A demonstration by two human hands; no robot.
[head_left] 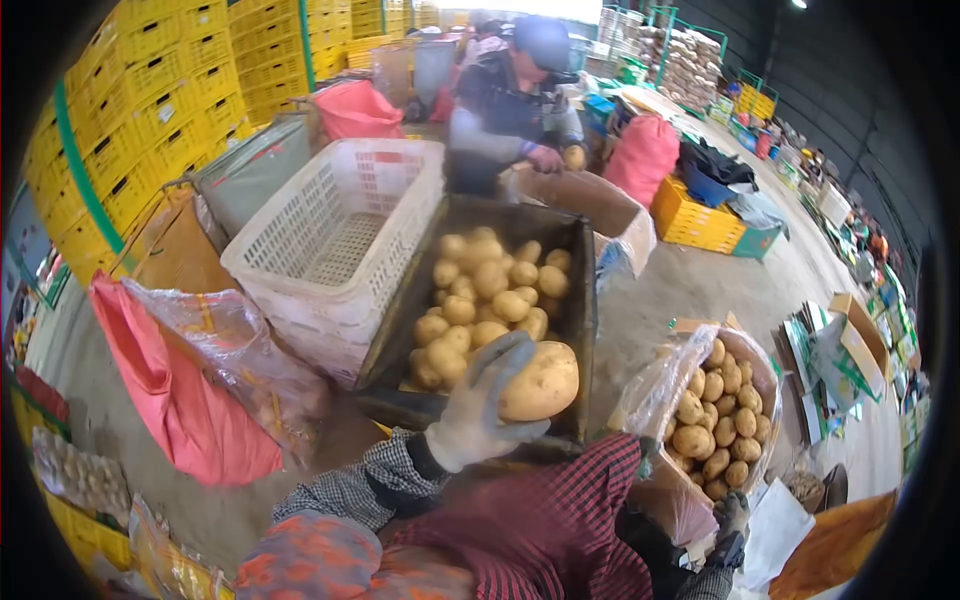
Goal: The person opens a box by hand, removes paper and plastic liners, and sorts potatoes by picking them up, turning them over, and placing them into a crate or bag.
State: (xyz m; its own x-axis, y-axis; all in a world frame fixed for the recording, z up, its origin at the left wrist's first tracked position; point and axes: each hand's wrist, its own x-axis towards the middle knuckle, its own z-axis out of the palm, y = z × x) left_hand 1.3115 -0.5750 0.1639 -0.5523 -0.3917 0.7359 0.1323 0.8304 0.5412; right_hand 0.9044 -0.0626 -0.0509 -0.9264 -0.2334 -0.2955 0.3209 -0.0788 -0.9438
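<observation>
My left hand (482, 405), in a grey glove, grips a large potato (541, 382) over the near edge of a dark crate (580, 300) that holds several potatoes (487, 290). My right hand (731, 527), in a dark glove, is low at the right beside a clear bag of potatoes (718, 412); whether it holds the bag's edge I cannot tell.
An empty white basket (330, 250) stands left of the dark crate. A pink sack (180, 400) lies at the left. Yellow crates (160, 110) are stacked at the back left. Another person (510, 100) works at a cardboard box (600, 205) beyond the crate.
</observation>
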